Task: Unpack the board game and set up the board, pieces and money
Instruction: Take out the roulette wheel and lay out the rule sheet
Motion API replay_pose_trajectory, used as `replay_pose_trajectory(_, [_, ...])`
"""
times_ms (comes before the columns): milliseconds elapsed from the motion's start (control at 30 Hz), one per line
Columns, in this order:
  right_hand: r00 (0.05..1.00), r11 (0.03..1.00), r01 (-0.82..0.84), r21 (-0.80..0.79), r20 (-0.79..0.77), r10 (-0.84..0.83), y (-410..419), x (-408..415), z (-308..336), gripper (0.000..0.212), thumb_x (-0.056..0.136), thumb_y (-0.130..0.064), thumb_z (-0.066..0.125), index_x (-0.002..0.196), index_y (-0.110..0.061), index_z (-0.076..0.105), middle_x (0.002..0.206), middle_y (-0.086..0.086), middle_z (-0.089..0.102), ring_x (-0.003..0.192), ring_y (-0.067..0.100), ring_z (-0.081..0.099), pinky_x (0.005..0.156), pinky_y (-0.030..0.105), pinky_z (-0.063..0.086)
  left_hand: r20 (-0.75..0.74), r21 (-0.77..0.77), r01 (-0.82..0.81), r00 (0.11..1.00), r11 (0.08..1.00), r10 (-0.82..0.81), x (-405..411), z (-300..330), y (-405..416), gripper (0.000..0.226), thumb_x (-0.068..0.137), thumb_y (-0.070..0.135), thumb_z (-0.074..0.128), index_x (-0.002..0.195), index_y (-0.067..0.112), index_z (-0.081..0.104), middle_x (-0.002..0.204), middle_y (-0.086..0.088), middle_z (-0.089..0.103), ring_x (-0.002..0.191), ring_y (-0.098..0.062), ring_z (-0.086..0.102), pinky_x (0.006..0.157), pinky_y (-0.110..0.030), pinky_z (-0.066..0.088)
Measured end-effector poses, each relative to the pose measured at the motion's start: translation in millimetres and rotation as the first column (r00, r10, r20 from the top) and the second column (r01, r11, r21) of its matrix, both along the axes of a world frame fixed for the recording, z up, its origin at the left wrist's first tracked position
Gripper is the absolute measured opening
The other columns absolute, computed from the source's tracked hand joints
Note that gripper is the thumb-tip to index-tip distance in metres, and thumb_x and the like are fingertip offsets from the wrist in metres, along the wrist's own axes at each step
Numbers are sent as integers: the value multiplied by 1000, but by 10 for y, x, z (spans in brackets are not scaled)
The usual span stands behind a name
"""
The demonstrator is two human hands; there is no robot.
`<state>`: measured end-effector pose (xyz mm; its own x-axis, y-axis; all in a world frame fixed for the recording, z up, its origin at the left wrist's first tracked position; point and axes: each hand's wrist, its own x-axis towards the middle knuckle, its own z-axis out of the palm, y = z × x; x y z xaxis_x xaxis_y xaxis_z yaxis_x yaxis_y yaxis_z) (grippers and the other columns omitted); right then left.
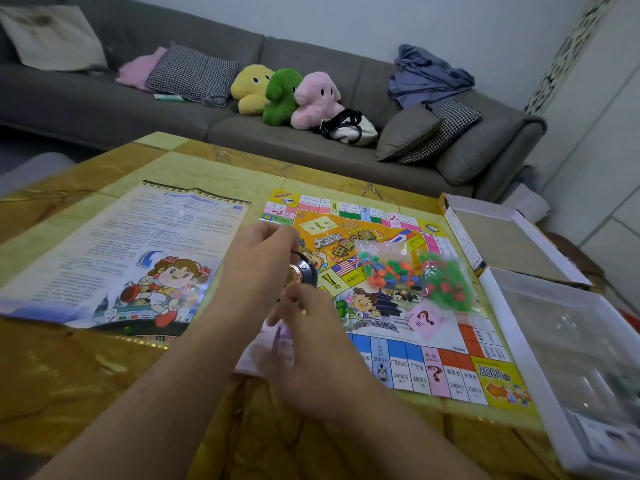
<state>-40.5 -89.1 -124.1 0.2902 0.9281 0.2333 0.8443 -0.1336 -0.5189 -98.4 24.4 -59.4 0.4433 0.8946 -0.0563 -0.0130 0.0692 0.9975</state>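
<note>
Both hands are busy over the near left part of the board point(446, 368), which is lying flat and open on the table point(69, 375). Her left hand point(259, 258) is curling its fingers around something at the round black spinner point(304, 271). Her right hand point(311, 337) is pinching a stack of paper money point(282, 341), I think, though it is blurry. Two bags of little pieces, the mixed-colour bag point(389, 266) and the green and red bag point(446, 284), are sitting unopened in the middle of the board, with a pink card point(427, 318) just near them. The rule sheet point(114, 251) is lying to the left, the empty box point(502, 237) to the right. Money and pieces are still waiting to be laid out.
</note>
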Motion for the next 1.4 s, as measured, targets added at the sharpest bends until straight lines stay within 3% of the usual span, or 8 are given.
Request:
replay_pose_trajectory(67, [996,995,86,42,-20,-85,-167,149,24,13,94,-33,65,103,-28,56,125,-16,41,124,5,39,97,24,44,-18,25,24,1000,999,-24,34,-28,-19,14,91,19,63,89,9,73,94,-16,75,96,-37,71,86,-49,59])
replay_pose_trajectory(167, [981,980,194,-44,7,-194,-492,440,80,17,94,-19,65,95,-32,54,117,-19,44,119,-2,41,93,13,36,-66,49,127,990,991,-124,106,-46,-143,15,97,14,61,91,7,73,92,-19,74,80,-26,67,77,-40,56])
replay_pose_trajectory(533, [821,827,561,-25,-112,-560,-1820,1499,588,22,92,-5,60,86,-24,68,87,-12,68,72,-1,61,60,14,47,-474,429,544,815,721,-333,654,-314,-1005,14,98,25,68,90,34,74,75,25,74,70,1,70,72,-34,62])
replay_pose_trajectory(767, [600,602,793,-92,-47,-798,-2859,2408,554,29,88,1,54,84,-25,65,88,-8,71,87,16,67,76,30,53,-536,486,662,742,571,-404,1143,-456,-1704,16,98,26,66,85,32,73,75,20,72,79,4,65,63,-16,48])
replay_pose_trajectory(933, [802,730,556,-397,27,-596,-3081,2465,544,32,98,-5,57,105,-31,73,107,-17,71,101,1,64,83,15,50,-572,547,750,659,372,-487,1468,-600,-2217,13,100,29,63,105,41,67,89,25,62,91,5,58,68,-11,44])
replay_pose_trajectory(1033, [889,699,428,-573,129,-439,-3021,2431,429,28,97,-11,61,115,-27,76,112,-9,74,102,11,66,81,24,55,-611,540,797,592,270,-526,1609,-693,-2463,19,101,44,58,120,46,58,106,30,48,96,1,56,77,-17,49])
replay_pose_trajectory(1167, [899,666,432,-608,228,-374,-3033,2424,325,20,92,-17,60,105,-21,76,100,0,70,91,22,67,83,46,61,-661,517,816,573,260,-485,1648,-767,-2580,33,100,59,48,129,45,53,118,27,39,104,-3,54,86,-25,56])
replay_pose_trajectory(1400, [895,646,443,-622,257,-365,-3060,2366,396,22,94,-20,64,113,-22,75,111,-1,58,100,21,61,89,46,60,-693,516,811,584,276,-423,1575,-759,-2612,37,103,60,39,139,49,42,122,21,43,106,-2,51,88,-26,55])
